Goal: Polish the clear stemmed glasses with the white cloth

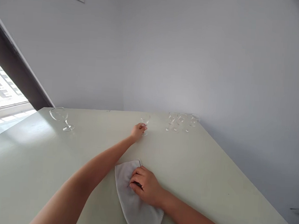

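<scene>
My left hand (138,130) reaches far across the table, its fingers closed round the stem of a small clear stemmed glass (145,118). That glass is upright, with its foot at or very near the tabletop. Nearer to me, my right hand (145,185) rests on a folded light grey cloth (131,207), fingers curled into the fabric. The cloth lies flat on the table, partly under my right wrist.
A wide stemmed glass (61,115) stands far left on the pale table (198,185). Toward the far right edge stand three more stemmed glasses (181,119) close together. Walls (169,51) rise behind the table, and a bright window (1,86) is at left.
</scene>
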A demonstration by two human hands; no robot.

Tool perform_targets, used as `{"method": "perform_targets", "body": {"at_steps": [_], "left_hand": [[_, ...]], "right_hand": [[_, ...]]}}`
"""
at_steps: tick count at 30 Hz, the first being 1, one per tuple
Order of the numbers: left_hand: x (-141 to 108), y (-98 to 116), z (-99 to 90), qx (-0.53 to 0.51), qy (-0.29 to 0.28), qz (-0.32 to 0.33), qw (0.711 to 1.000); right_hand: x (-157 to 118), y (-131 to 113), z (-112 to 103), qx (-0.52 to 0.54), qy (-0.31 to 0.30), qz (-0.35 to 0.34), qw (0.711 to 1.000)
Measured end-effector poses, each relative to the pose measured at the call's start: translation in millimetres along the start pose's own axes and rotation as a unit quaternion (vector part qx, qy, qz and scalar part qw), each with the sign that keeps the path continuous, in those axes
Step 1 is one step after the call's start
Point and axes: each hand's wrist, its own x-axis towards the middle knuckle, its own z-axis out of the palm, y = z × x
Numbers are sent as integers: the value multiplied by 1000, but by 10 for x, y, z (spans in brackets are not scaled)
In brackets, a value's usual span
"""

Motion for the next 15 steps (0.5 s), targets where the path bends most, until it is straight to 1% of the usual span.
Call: {"method": "perform_targets", "body": {"at_steps": [4, 7, 9, 12, 15], "left_hand": [[-317, -103, -792, 22, 100, -5, 995], [-623, -151, -1407, 36, 179, -4, 983], [-844, -191, -1781, 46, 229, -8, 972], [-1142, -281, -2247, 60, 293, -19, 954], [-1324, -393, -2584, 64, 337, -29, 939]], "right_hand": [[3, -37, 2, 3, 4, -1, 1000], [2, -58, 12, 10, 5, 4, 1000], [-2, -72, 20, 17, 6, 8, 1000], [-8, -98, 31, 29, 4, 14, 999], [-13, -126, 38, 38, 2, 20, 999]]}}
